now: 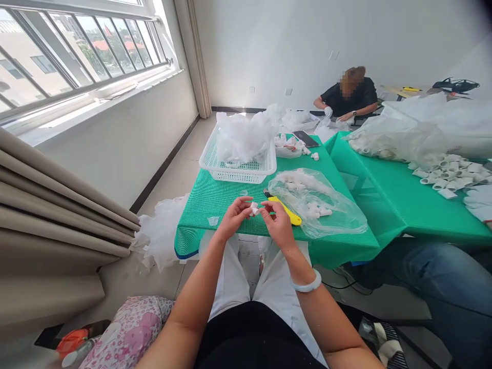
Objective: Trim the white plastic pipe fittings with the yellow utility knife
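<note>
Between my hands, over the front edge of the green-covered table, is a small white plastic fitting. My left hand grips its left side with thumb and fingers. On the other side, my right hand pinches it too. A yellow-handled cutter lies just behind and right of my right hand. To the right, a clear plastic bag lies spread out with white fittings in and on it. Small clear scraps lie left of my left hand.
A white basket heaped with clear plastic film stands behind my hands. A dark tablet lies farther back. Many white pipe pieces cover the right table. A person in black sits across; another person's jeans show at right.
</note>
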`<action>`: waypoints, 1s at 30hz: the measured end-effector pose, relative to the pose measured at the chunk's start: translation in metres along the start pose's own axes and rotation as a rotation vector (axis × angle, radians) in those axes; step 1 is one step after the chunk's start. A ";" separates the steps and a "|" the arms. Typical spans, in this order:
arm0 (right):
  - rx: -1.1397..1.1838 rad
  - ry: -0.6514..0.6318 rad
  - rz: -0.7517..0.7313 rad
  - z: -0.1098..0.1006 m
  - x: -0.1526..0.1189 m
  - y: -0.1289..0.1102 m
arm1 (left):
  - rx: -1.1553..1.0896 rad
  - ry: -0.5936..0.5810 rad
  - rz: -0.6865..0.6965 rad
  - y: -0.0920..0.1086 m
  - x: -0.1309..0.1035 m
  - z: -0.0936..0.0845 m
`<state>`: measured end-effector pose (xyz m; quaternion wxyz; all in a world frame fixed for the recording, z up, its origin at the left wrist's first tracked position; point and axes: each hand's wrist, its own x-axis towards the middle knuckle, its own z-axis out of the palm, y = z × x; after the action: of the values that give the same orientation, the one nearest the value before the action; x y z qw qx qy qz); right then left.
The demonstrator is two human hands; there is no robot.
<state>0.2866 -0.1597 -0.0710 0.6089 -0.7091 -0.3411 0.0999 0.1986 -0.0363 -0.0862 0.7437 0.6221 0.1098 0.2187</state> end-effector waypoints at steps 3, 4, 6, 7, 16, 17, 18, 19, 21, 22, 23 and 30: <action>0.119 -0.111 0.094 0.010 0.001 0.005 | 0.037 0.005 -0.021 0.000 0.000 -0.001; 0.161 -0.113 0.121 0.011 0.001 0.007 | 0.058 0.014 -0.006 0.000 0.000 -0.001; 0.200 -0.113 0.134 0.010 0.001 0.010 | 0.107 0.041 0.055 0.001 -0.001 0.000; 0.198 -0.131 0.126 0.009 0.000 0.012 | 0.132 0.054 0.090 0.001 -0.001 0.000; 0.227 -0.112 0.068 0.008 -0.007 0.019 | -0.021 0.166 0.105 -0.001 -0.005 0.007; 0.227 -0.088 0.050 0.010 -0.008 0.020 | -0.028 0.178 0.101 -0.002 -0.005 0.007; 0.220 -0.065 0.035 0.012 -0.009 0.021 | -0.027 0.189 0.096 -0.002 -0.005 0.007; 0.211 -0.038 0.029 0.013 -0.010 0.022 | -0.020 0.198 0.091 -0.003 -0.005 0.007; 0.210 0.026 0.053 0.015 -0.012 0.023 | 0.005 0.215 0.093 -0.006 -0.006 0.008; 0.230 0.056 0.082 0.015 -0.012 0.022 | 0.021 0.228 0.104 -0.007 -0.006 0.008; 0.262 0.076 0.116 0.015 -0.012 0.022 | 0.040 0.241 0.122 -0.008 -0.007 0.009; 0.231 -0.086 0.173 0.013 -0.002 0.025 | 0.361 0.227 0.374 -0.010 -0.008 0.011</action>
<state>0.2870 -0.1507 -0.0981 0.6606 -0.6561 -0.2905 0.2209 0.1981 -0.0514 -0.0946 0.5506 0.7256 0.1129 0.3970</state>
